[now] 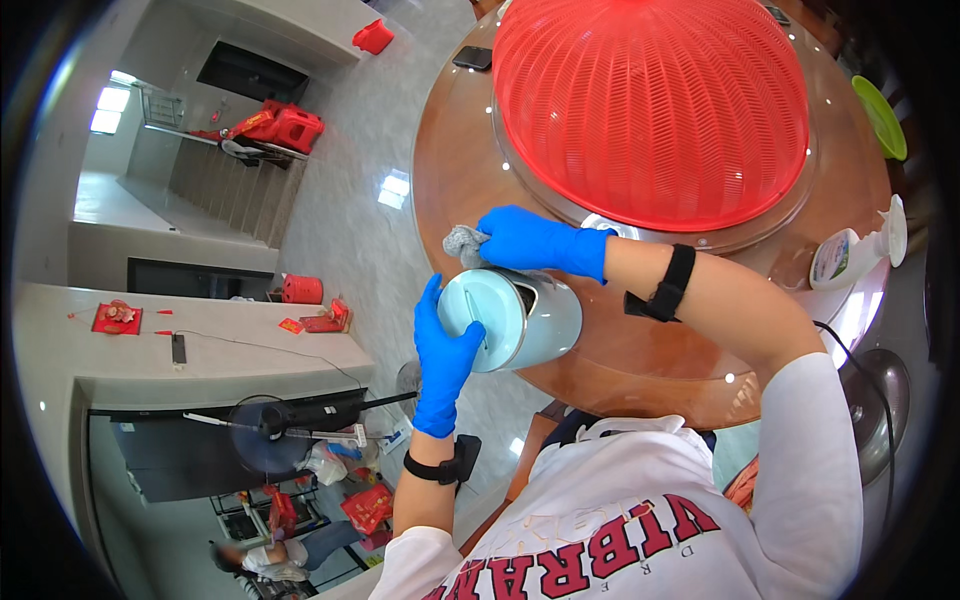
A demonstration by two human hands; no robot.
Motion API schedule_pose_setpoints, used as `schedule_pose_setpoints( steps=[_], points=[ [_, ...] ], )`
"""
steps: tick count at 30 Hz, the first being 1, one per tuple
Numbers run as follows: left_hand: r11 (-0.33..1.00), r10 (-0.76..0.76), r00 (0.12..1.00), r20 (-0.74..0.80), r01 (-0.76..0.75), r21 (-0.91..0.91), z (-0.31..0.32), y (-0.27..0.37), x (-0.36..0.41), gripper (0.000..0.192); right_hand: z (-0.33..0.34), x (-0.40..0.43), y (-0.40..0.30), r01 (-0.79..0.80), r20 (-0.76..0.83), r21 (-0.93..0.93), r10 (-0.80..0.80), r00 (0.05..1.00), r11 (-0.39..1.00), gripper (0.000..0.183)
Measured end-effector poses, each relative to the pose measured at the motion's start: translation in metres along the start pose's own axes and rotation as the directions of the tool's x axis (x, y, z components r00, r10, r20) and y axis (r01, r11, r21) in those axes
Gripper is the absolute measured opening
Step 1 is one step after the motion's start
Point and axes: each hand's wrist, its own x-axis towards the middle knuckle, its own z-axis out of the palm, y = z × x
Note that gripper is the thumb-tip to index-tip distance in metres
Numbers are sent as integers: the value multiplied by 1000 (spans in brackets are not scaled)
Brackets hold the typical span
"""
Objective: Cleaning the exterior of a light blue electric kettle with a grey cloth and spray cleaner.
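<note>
A pale blue cylindrical container (551,319) with a round lid (480,322) is in front of me at the table's near left edge. It seems to lie tilted, its lid turned to the left. My left hand (442,345), in a blue glove, holds the lid end with the thumb across the lid's face and the fingers around its rim. Just beyond the container, my right hand (517,238), also blue-gloved, grips a bunched grey cloth (465,244). A dark slot shows in the container's side near the lid. Its far end and underside are hidden.
A large red mesh food cover (652,112) stands on the turntable of the round wooden table (450,165). A phone (472,58) lies near the table's edge. A white spray bottle (836,259) is at the right. A fan (274,420) and another person (277,555) are at lower left.
</note>
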Motion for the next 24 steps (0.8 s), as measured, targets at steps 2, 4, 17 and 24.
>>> schedule_pose_setpoints(
  steps=[2, 4, 17, 24],
  points=[
    [999, -10, 1000, -4, 10, 34, 1, 0, 0, 76, 5, 4, 2, 87, 123, -58, -80, 989, 994, 20],
    [999, 17, 1000, -24, -16, 39, 3, -2, 2, 77, 16, 6, 2, 145, 131, -165, -124, 984, 976, 19],
    [990, 63, 997, -53, -56, 126, 3, 1, 3, 78, 33, -7, 0, 619, 351, -710, -593, 725, 336, 8],
    [991, 71, 995, -65, -63, 118, 5, 3, 4, 76, 24, 2, -13, 667, 398, -628, -571, 718, 400, 10]
  ],
)
